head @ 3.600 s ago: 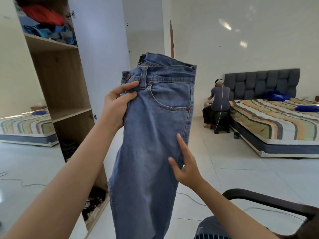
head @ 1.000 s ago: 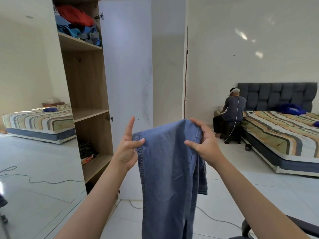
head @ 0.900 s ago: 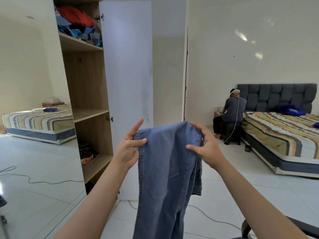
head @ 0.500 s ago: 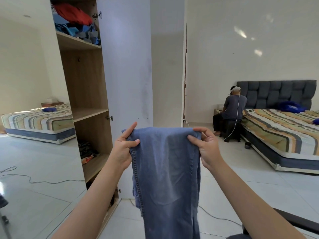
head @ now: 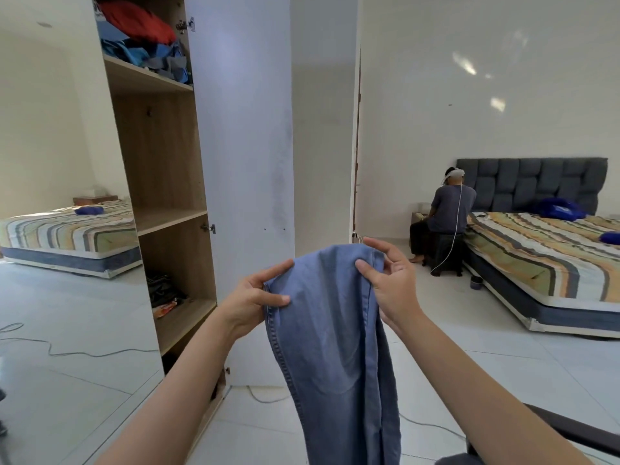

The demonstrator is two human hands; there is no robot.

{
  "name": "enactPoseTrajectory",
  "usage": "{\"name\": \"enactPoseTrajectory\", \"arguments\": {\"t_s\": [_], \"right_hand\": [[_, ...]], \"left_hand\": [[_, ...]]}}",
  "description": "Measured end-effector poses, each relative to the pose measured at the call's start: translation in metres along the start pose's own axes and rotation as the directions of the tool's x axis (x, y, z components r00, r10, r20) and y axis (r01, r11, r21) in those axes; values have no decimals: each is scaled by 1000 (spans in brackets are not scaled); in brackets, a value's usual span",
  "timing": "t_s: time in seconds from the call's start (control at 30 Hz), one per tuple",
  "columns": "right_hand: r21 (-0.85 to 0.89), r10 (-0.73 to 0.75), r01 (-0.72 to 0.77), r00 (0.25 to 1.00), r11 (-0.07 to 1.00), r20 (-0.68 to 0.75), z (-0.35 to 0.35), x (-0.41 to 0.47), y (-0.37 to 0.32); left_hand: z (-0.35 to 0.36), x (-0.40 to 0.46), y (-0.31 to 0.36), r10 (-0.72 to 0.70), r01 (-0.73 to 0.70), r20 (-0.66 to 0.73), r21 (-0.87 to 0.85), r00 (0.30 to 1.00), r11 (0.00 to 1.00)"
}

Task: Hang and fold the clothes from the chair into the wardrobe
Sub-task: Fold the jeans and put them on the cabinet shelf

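Blue denim jeans (head: 335,333) folded over, hanging, pinched by left hand (head: 250,305), right hand (head: 391,285).

An open wardrobe (head: 161,209) stands at left; its top shelf (head: 144,75) carries a heap of red and blue clothes (head: 144,38); the bottom shelf (head: 183,322) holds dark folded garments (head: 164,292); a white cable (head: 67,352) trails across the tiled floor (head: 486,370); a striped bed (head: 543,260) bears blue cushions (head: 560,208).
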State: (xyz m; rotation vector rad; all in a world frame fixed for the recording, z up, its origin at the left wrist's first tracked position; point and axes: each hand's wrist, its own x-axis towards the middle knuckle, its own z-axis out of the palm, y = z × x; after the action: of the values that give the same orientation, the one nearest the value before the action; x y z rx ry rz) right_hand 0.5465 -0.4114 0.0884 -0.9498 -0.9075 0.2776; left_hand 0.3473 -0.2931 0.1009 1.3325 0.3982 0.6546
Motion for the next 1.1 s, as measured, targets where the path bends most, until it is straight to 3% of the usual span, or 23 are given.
{"name": "enactPoseTrajectory", "arguments": {"t_s": [0.07, 0.17, 0.23, 0.3, 0.47, 0.6, 0.77, 0.87, 0.97, 1.03, 1.1], "right_hand": [[-43, -20, 22, 999, 999, 34, -1, 2, 0], [-248, -91, 127, 984, 960, 152, -10, 10, -7], [-459, -114, 237, 953, 856, 279, -18, 15, -13], [-530, -94, 244, 951, 812, 294, -25, 18, -16], [-413, -136, 158, 987, 897, 83, -24, 9, -12], [-302, -132, 124, 991, 945, -6, -13, 10, -13], [-255, -142, 143, 990, 956, 23, -3, 15, -17], [-275, -164, 177, 984, 945, 72, 0, 17, -20], [-280, -92, 156, 969, 947, 231, -5, 18, -23], [-311, -28, 134, 946, 941, 324, -10, 19, -24], [-344, -20, 126, 955, 931, 296, -14, 20, -24]], "left_hand": [[3, 1, 4, 51, -45, -112, 52, 992, 998], [4, 7, 4, 114, -139, -260, -78, 959, 987], [5, 13, 4, 137, -199, -292, -192, 946, 961], [3, 19, 2, 195, -254, -261, -212, 945, 944], [-3, 25, 0, 376, -378, -61, -28, 925, 925], [-7, 16, 15, 469, -447, -137, 165, 873, 879], [-15, 12, 12, 546, -469, -221, 319, 808, 824], [-13, 8, 10, 521, -466, -167, 281, 837, 839], [-17, 8, 12, 461, -417, -113, 277, 880, 866], [-17, 8, 16, 423, -376, -133, 279, 896, 884], [-16, 9, 19, 380, -329, -186, 255, 906, 909]]}}
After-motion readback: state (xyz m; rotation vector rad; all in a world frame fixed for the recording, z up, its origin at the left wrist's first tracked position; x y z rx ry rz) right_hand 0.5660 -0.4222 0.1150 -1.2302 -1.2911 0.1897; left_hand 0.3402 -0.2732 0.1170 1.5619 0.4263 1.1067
